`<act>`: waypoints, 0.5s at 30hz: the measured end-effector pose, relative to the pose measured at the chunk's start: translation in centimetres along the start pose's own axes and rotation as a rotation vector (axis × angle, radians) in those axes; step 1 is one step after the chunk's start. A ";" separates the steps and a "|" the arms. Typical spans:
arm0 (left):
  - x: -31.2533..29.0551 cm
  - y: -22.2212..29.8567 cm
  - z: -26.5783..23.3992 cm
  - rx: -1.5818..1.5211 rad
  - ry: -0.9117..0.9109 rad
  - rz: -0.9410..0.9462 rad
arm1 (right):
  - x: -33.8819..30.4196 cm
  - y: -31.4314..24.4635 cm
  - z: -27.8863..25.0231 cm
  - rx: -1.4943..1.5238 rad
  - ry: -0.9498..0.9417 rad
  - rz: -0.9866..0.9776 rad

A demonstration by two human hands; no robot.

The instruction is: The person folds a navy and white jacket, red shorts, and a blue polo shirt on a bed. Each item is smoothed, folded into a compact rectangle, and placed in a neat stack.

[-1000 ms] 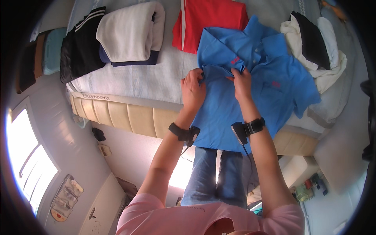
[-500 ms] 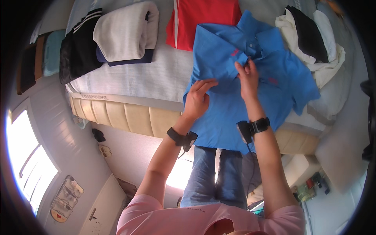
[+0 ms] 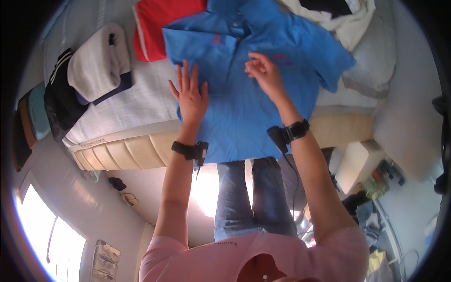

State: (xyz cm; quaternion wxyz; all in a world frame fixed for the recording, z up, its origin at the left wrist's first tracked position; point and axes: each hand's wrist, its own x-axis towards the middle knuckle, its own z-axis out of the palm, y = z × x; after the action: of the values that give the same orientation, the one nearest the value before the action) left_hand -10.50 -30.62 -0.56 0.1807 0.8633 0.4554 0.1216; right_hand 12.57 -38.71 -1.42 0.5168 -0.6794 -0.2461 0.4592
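A blue short-sleeved polo shirt [image 3: 263, 117] lies spread over the bed's front edge, collar away from me and hem hanging toward my legs. Its buttoned placket runs down from the collar, and small pink-red marks show on both sides of the chest. My left hand [image 3: 191, 96] is spread flat along the shirt's left side, below the sleeve. Over the chest, right of the placket, my right hand [image 3: 265, 73] has half-bent, parted fingers and nothing visible in them. Whether it touches the cloth is hard to tell.
Red clothing [image 3: 152, 33] lies beyond the shirt's left shoulder. Folded grey-beige clothing [image 3: 96, 61] and black striped clothing [image 3: 66, 98] are at the left. White clothing [image 3: 359, 23] lies far right. The bed's padded cream side [image 3: 127, 150] runs in front of me.
My right hand has come away from the placket. My left hand has opened out flat at the shirt's left side. The view has shifted, so the bed and clothes appear farther left and higher.
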 end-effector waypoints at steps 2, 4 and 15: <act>1.0 1.6 0.9 -0.020 0.100 0.030 | 0.1 -1.2 -3.2 0.130 0.077 0.145; 2.0 3.8 1.7 -0.060 0.083 0.071 | 0.1 -2.0 -5.4 0.260 0.149 0.233; -1.8 19.5 1.1 -0.768 -0.155 0.055 | -0.5 -1.4 -9.3 0.290 0.284 0.086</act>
State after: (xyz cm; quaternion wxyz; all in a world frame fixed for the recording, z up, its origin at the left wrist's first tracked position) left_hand 3.39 -42.52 6.64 0.5211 0.7513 0.3383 0.2224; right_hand 20.74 -43.05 0.49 0.6185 -0.6657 -0.0729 0.4110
